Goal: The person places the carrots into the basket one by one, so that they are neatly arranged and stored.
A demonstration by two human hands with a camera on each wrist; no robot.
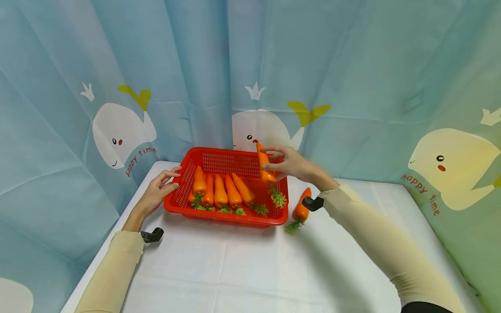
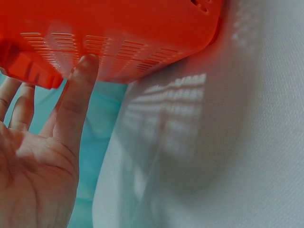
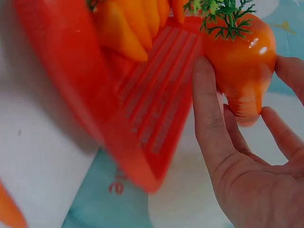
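Observation:
My right hand (image 1: 294,164) pinches a toy carrot (image 1: 264,167) between thumb and fingers above the right end of the red plastic basket (image 1: 219,218). The carrot's green top hangs down toward me, and its tip points up and away. Several similar carrots (image 1: 220,192) lie side by side in the basket's left and middle part, green tops toward me. My left hand (image 1: 155,191) holds the basket's left rim; in the left wrist view its thumb (image 2: 80,90) lies against the slotted outer wall, and the other fingertips are hidden behind the rim.
Another toy carrot (image 1: 302,209) lies on the white-covered table (image 1: 235,269) just right of the basket, partly behind my wrist camera (image 1: 313,203). A blue-green curtain (image 1: 203,78) with whale prints hangs behind the table and along both sides.

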